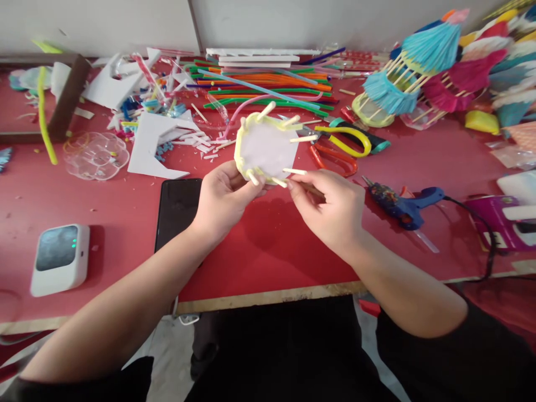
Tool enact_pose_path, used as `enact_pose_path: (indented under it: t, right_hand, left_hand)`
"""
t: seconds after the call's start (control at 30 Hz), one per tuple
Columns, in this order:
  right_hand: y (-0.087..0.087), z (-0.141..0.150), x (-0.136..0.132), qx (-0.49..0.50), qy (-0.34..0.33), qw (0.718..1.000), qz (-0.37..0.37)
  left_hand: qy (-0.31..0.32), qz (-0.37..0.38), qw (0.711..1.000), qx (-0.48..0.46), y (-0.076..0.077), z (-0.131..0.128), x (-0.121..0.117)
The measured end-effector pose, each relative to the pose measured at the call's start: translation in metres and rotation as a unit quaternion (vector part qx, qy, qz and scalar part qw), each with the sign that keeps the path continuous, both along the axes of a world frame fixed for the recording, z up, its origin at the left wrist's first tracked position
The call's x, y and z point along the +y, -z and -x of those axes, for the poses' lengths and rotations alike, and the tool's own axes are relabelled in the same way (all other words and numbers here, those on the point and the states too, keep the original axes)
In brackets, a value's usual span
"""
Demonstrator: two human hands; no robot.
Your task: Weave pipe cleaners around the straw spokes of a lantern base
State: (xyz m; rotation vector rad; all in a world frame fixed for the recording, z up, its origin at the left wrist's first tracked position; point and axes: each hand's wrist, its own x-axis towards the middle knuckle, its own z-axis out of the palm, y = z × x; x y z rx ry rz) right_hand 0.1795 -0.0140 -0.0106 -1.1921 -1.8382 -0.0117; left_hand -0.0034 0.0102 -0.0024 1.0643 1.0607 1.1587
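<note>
My left hand (226, 192) grips the near left edge of a round white disc (268, 148), thumb on top and fingers beneath. Several short pale sticks (266, 112) stand up around the disc's edge. A fuzzy yellow pipe cleaner (239, 142) wraps the left part of that edge, weaving around the sticks; the right part of the edge is bare. At the near right edge my right hand (329, 204) is closed in a pinch, apparently on the pipe cleaner's loose end, which the fingers mostly hide. The disc is held above the red table.
Behind the disc lie scissors (345, 139) and a bundle of coloured pipe cleaners (268, 84). A blue glue gun (404, 204) with a cord rests at right, near blue tasselled models (402, 78). At left are a phone (178, 209), a white device (61, 259) and foam scraps (151, 145).
</note>
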Motion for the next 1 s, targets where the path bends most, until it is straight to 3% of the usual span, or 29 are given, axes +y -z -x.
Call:
enact_pose_path:
  t: [0.23, 0.33, 0.47, 0.57, 0.8, 1.0]
  right_hand:
    - [-0.004, 0.002, -0.002, 0.039, 0.028, 0.999, 0.021]
    - [-0.004, 0.002, -0.001, 0.060, 0.032, 0.996, 0.056]
    - [-0.005, -0.002, 0.000, 0.077, 0.011, 0.983, 0.167]
    - [-0.009, -0.006, -0.001, 0.091, 0.001, 0.976, 0.197]
    - [-0.015, -0.004, -0.012, 0.161, -0.019, 0.977, 0.137]
    - [-0.020, 0.000, -0.019, 0.068, -0.003, 0.998, 0.005]
  left_hand:
    - [0.022, -0.059, 0.997, 0.038, -0.003, -0.001, -0.005]
    - [-0.005, -0.079, 0.996, 0.033, 0.000, 0.000, -0.003]
    - [-0.060, -0.075, 0.995, 0.015, 0.008, 0.003, 0.004]
    - [-0.094, -0.073, 0.993, 0.022, 0.011, 0.004, 0.009]
    - [-0.079, -0.157, 0.977, 0.119, 0.006, 0.003, 0.005]
    - [-0.069, -0.198, 0.964, 0.165, 0.007, 0.002, 0.000]
